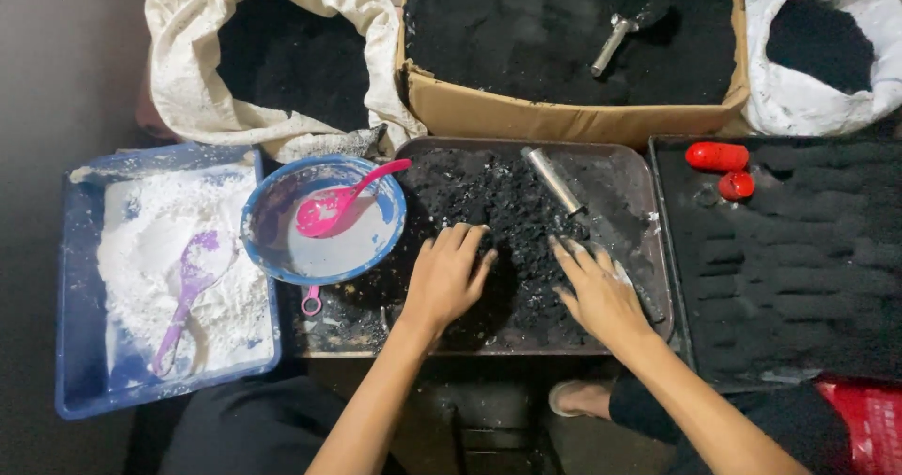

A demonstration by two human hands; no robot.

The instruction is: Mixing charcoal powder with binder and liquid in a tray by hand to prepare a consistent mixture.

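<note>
My left hand (445,276) lies palm down, fingers spread, on a pile of damp black powder (498,207) in a dark rectangular tray (648,193). My right hand (598,290) rests palm down on the same black powder a little to the right, fingers apart. A metal scoop (554,182) with a silver handle lies in the tray just beyond my right hand. Neither hand grips anything.
A blue bowl (272,207) with a pink spoon (343,202) sits left of the tray. Farther left is a blue tub of white powder (155,249) with a purple scoop (188,292). Behind are a cardboard box (564,118) and sacks of black powder. A black tray (799,259) with red caps (719,158) lies right.
</note>
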